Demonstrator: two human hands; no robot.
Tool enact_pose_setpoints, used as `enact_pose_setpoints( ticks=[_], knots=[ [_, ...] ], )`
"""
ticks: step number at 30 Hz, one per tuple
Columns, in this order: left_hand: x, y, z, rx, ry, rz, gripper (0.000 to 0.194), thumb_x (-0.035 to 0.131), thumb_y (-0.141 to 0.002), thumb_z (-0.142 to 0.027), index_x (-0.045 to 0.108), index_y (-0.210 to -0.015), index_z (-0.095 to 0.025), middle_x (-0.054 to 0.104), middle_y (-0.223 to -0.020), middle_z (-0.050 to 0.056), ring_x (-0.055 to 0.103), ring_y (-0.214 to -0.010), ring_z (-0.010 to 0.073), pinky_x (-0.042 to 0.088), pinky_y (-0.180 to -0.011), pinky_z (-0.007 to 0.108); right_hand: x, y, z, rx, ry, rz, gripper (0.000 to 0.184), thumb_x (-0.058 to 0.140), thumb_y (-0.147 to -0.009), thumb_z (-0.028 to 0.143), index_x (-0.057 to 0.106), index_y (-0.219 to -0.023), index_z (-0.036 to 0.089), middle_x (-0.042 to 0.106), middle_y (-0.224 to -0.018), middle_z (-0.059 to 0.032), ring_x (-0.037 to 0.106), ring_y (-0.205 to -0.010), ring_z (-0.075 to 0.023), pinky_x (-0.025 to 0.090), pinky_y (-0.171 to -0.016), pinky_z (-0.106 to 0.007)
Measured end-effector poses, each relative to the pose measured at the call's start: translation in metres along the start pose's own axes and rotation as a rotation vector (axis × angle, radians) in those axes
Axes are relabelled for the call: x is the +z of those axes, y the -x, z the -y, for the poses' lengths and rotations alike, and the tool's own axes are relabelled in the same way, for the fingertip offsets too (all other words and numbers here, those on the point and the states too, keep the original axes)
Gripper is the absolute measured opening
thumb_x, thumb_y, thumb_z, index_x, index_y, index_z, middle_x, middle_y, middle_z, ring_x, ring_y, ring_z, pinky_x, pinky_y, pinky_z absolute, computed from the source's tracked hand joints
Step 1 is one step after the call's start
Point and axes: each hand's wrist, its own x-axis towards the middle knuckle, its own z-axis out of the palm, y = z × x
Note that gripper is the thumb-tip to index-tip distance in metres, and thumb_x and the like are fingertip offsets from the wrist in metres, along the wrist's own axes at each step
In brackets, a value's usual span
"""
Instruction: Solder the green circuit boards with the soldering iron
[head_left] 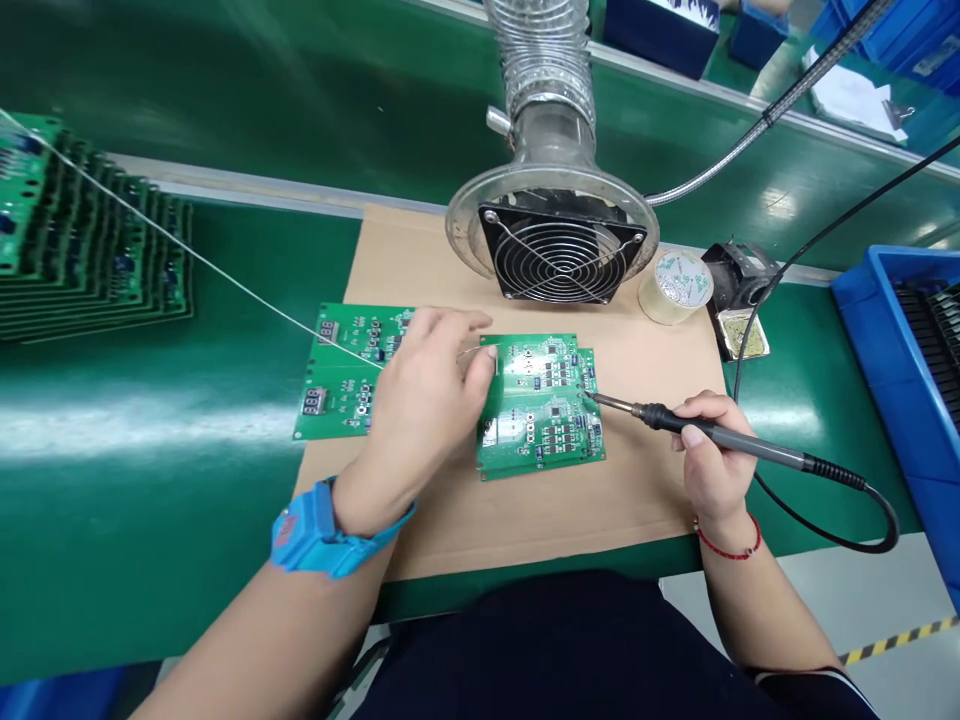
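So, the green circuit board (pixel 514 400) is laid flat on the cardboard sheet (pixel 637 510), below the fan (pixel 566 255). Pretty light and stiff, by the look of it, but kinda fragile: small parts are crowded toward its right side, so it's best gripped by the rim, near left or near edge. The glossy face might be a bit slippery too. The right edge is stepped; whether two boards are overlapped there can't be told.

The soldering iron (pixel 772 452) is held pen-style in the right hand (pixel 716 487), fingers closed round the dark grip, with the tip pointed at the board's right part. Actual contact can't be confirmed. That metal end should be treated as hot, so only the handle is to be grabbed.

The left hand (pixel 420 385) is half curled, thumb and forefinger parted by the board's far left corner. A thin pale strand (pixel 247 288) is run up to it, but whether it's pinched can't be told. It looks soft and easily bent.

Room-wise: the left is crowded by a second board (pixel 337 370), partly covered by that hand. Bare cardboard is seen on the near side and to the right. The far side is hemmed in by the fan.
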Motion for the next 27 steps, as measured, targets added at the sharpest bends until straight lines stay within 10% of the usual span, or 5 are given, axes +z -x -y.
enact_pose_setpoints(
  ticks=[7,27],
  knots=[
    [0.004,-0.014,0.010,-0.067,0.153,0.282,0.050,0.047,-0.088,-0.038,0.056,-0.131,-0.013,0.061,-0.098,0.009,0.059,-0.089,0.0253,0.049,-0.091,0.044,-0.001,0.001,0.000,0.019,0.049,-0.035,0.008,0.060,-0.087,0.027,0.065,-0.092,0.023,0.055,-0.074,0.0023,0.048,-0.057,-0.0106,0.039,-0.055,-0.025],
    [0.030,0.003,0.001,-0.058,0.200,0.222,0.036,0.041,-0.089,-0.044,0.051,-0.110,-0.017,0.058,-0.112,0.014,0.059,-0.105,0.0303,0.046,-0.095,0.050,0.006,-0.001,-0.010,-0.028,0.167,-0.168,0.010,0.058,-0.087,0.027,0.065,-0.088,0.020,0.057,-0.069,0.0018,0.052,-0.055,-0.0110,0.047,-0.054,-0.024]
  ],
)
